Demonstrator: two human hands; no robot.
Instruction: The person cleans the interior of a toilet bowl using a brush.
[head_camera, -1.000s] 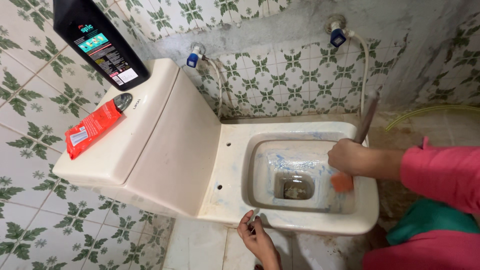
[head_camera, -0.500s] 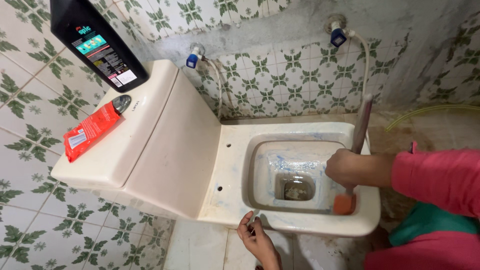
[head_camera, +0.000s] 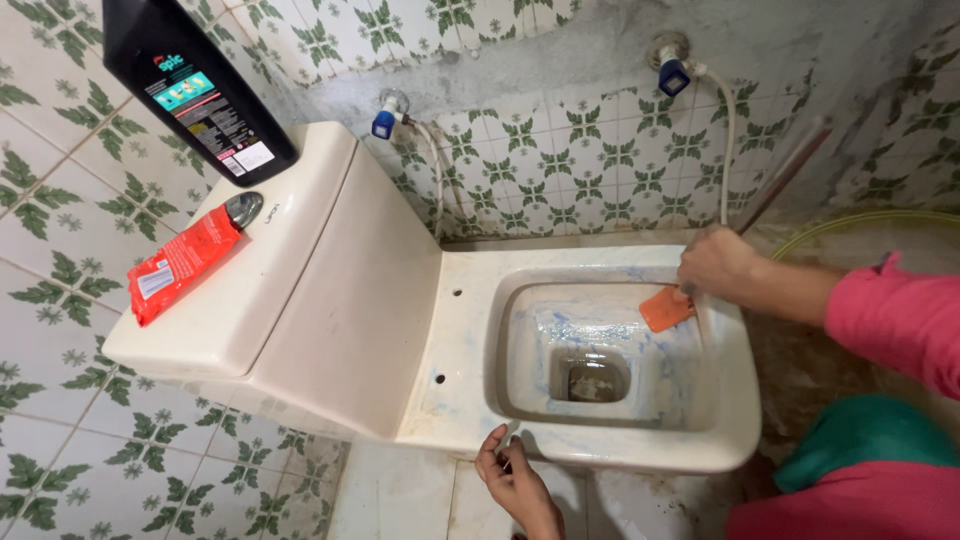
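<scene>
Right hand (head_camera: 722, 264) gripping orange brush (head_camera: 665, 308)

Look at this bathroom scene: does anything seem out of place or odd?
Yes. The toilet has no seat or lid, only bare mounting holes, and blue streaks smear its bowl. A black bottle stands tilted on the cistern.

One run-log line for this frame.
right hand: grips brush handle | orange brush head: on bowl's inner wall | left hand: on toilet bowl front rim
</scene>
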